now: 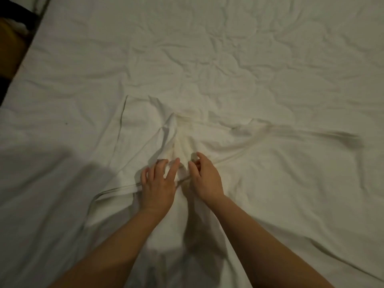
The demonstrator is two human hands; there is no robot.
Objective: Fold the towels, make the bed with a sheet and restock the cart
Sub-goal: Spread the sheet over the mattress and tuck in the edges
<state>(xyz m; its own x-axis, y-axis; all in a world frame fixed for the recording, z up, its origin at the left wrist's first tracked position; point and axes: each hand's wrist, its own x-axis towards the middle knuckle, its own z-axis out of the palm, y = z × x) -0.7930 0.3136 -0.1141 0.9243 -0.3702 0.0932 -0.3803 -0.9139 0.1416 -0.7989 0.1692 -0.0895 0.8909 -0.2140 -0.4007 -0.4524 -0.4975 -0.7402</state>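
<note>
White sheet (207,69) covers the bed (27,65), bunched at the near middle. The left hand (158,183) and right hand (205,179) each pinch that bunch with curled fingers. Best to pull the folds apart evenly and smooth outward.

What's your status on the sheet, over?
Left hand and right hand side by side, both gripping a bunched fold of the white sheet. Sheet wrinkled all over, not smoothed. Nothing seen in the way.
</note>
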